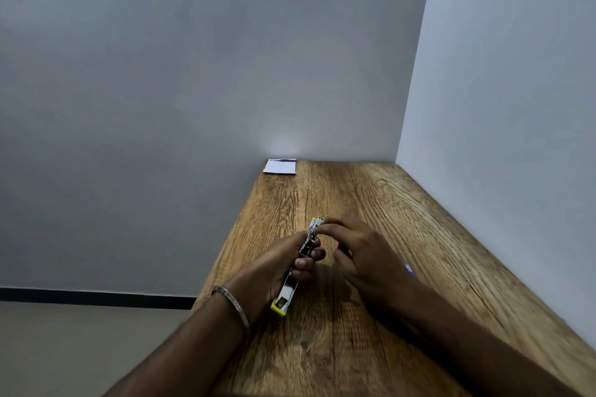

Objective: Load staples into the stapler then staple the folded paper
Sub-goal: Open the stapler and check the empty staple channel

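Stapler: one stapler (292,279), yellow-ended, lay centre-table, gripped by the left hand (274,271).
Right hand: the right hand (361,251) pinched its far tip.
Paper: one folded paper (280,167) at 12 o'clock, well apart, on the table (354,348).
Bangle: one bangle (232,303); lettering unreadable.

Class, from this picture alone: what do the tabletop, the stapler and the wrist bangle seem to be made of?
Brown tabletop: wood or wood-look laminate, matte, with visible grain.
Slim stapler: shiny grey metal body, apparently with a yellow plastic end.
Thin silver bangle: likely metal, with a dull sheen.
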`<state>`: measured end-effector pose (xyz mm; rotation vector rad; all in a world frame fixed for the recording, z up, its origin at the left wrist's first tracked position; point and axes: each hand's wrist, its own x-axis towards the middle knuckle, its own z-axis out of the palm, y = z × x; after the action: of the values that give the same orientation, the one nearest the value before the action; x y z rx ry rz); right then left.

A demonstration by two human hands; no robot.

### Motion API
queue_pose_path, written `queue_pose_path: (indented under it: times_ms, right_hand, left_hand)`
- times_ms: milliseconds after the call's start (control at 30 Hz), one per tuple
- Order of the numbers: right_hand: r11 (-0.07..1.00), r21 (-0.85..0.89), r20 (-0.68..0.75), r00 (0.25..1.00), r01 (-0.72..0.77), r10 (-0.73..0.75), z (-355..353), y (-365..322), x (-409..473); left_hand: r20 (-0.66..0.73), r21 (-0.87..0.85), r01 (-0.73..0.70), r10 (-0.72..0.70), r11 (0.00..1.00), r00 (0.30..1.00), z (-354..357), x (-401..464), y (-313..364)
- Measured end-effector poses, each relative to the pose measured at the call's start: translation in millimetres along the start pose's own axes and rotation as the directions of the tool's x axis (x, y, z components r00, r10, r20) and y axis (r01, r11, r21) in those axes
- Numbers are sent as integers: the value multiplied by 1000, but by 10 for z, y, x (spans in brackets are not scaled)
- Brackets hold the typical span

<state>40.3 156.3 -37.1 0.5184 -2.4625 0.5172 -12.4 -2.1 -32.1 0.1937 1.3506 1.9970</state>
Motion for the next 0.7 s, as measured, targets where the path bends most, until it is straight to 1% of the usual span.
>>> queue_pose_path:
  times_ms: [33,67,100,133,167,200,233,267,300,333,400,433,467,500,567,633,667,700]
  right_hand:
    - [997,69,-51,998,-42,46,15,1,-4]
    - [982,154,-114,985,-114,132,38,-6,-5]
    - [938,273,-156,952,-213,262,69,-15,3]
    - [844,430,-140,900,-321,414,96,-38,22]
    - [692,597,-63,836,-406,545,123,-79,56]
    - [506,730,47,773,-459,633,148,-134,97]
    - [346,807,136,721,-478,679,164,-183,132]
    - [269,840,170,699,-472,694,180,-232,148]
    - [275,851,149,709,-447,689,192,-291,151]
    - [356,841,75,739,-408,669,196,-347,145]
    - [616,723,-127,817,-312,562,172,-399,151]
    - [719,641,-211,840,-268,501,145,-388,183]
    - [767,591,-247,849,-250,468,101,-363,227]
    - [761,595,-237,850,-257,471,41,-341,280]
    - [714,645,-163,864,-273,477,-65,-259,357]
    - [725,621,-72,899,-298,431,-129,-192,372]
    - [728,614,-41,908,-306,416,-142,-178,371]
    - [708,633,-26,905,-313,424,-153,-181,369]
  left_hand:
    - [7,-5,-9,9,1000,1000,-4,-7,6]
    - [13,-13,-13,13,1000,1000,-5,-12,14]
    - [15,-20,-12,12,1000,1000,-7,-16,19]
    - [12,-19,-12,13,1000,1000,-5,-13,19]
    - [4,-11,-20,20,1000,1000,1,-8,18]
    - [-6,3,-36,36,999,999,6,-6,14]
    - [-15,22,-58,58,998,998,14,-5,7]
    - [-18,38,-80,80,996,997,25,-4,2]
    - [-14,46,-101,102,994,995,32,-11,0]
    - [-1,32,-118,118,993,993,37,-19,0]
    - [36,-58,-132,134,990,990,33,-35,5]
    - [55,-97,-137,143,986,988,28,-40,19]
    - [73,-125,-141,151,982,986,22,-42,26]
    - [94,-148,-145,160,978,983,17,-46,30]
    - [153,-194,-147,178,970,972,16,-47,39]
    - [211,-241,-136,189,961,959,22,-43,42]
    - [230,-261,-130,192,956,954,21,-35,43]
    - [237,-272,-124,192,954,952,18,-29,42]
